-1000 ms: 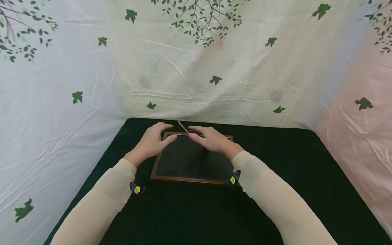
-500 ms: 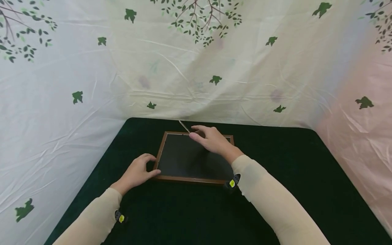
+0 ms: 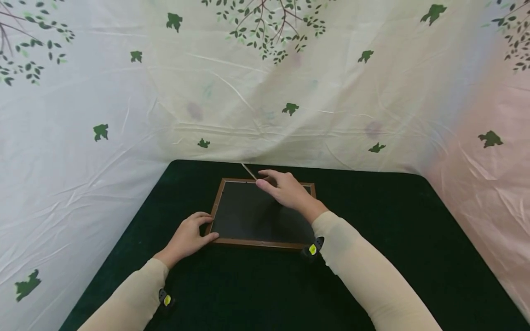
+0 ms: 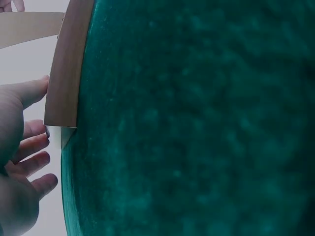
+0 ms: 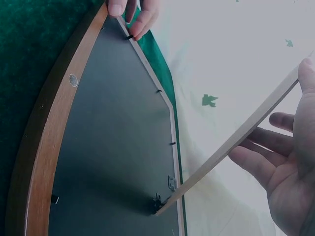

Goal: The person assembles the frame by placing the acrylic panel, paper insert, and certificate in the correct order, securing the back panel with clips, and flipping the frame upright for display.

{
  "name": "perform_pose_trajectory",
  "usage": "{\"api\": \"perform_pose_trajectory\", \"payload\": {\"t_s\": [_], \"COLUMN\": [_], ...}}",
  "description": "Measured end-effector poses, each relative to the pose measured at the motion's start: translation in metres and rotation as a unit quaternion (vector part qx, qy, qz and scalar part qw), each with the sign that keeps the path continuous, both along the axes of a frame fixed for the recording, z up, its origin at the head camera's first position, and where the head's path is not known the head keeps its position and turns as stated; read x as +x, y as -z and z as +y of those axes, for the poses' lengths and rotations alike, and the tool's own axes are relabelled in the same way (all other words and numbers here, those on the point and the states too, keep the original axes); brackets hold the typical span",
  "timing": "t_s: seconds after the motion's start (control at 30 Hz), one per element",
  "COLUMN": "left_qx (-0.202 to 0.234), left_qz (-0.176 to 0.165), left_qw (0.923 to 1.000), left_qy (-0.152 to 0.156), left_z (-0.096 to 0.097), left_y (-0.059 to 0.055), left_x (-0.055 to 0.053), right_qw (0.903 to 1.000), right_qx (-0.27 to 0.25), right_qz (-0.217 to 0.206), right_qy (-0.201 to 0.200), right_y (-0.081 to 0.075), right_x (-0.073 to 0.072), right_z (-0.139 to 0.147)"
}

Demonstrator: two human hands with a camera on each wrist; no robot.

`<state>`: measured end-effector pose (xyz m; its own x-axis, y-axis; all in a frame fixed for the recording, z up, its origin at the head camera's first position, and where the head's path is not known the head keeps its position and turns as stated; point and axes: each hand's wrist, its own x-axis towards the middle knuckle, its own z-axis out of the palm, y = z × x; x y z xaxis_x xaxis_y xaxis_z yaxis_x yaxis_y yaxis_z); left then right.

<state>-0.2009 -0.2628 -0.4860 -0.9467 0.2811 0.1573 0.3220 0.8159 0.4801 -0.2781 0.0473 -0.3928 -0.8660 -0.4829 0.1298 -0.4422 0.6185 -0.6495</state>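
Note:
A wooden picture frame (image 3: 256,243) lies on the dark green table, its black backing board (image 3: 244,209) facing up. My left hand (image 3: 188,235) holds the frame's near left corner, thumb by the front rail and fingers at the left side; it also shows in the left wrist view. From the backing rises a thin easel stand (image 5: 246,127), tilted up from a small metal hinge (image 5: 157,202). My right hand (image 3: 287,191) grips this stand, with the thumb on one face and fingers on the other. That hand hides part of the backing board in the head view.
Dark green cloth (image 3: 372,230) covers the table around the frame. Pale curtains (image 3: 232,92) printed with leaves and birds hang behind and at both sides. Small black tabs (image 5: 172,143) line the frame's inner edge.
My left hand has come from above the far left part of the frame toward me, onto its near left corner. The right hand stays almost still with the stand.

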Motion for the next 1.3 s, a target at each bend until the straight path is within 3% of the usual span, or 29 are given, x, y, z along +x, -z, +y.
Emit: {"api": "perform_pose_trajectory", "payload": {"t_s": [0.67, 1.03, 1.3], "left_qx": [-0.048, -0.135, -0.159], "left_qz": [-0.011, 0.003, 0.006], "left_qw": [0.9977, 0.9864, 0.9813], "left_qy": [0.046, 0.094, 0.109], "left_z": [0.003, 0.001, -0.001], "left_y": [-0.004, -0.010, -0.015], "left_x": [-0.010, -0.014, -0.018], "right_qw": [0.9999, 0.9999, 0.9999], "right_qx": [-0.010, -0.013, -0.012], "right_qz": [0.004, -0.001, 0.001], "right_qy": [0.004, 0.005, 0.006], "right_y": [0.003, 0.005, 0.003], "right_x": [-0.003, -0.004, -0.006], "right_z": [-0.001, -0.005, -0.008]}}
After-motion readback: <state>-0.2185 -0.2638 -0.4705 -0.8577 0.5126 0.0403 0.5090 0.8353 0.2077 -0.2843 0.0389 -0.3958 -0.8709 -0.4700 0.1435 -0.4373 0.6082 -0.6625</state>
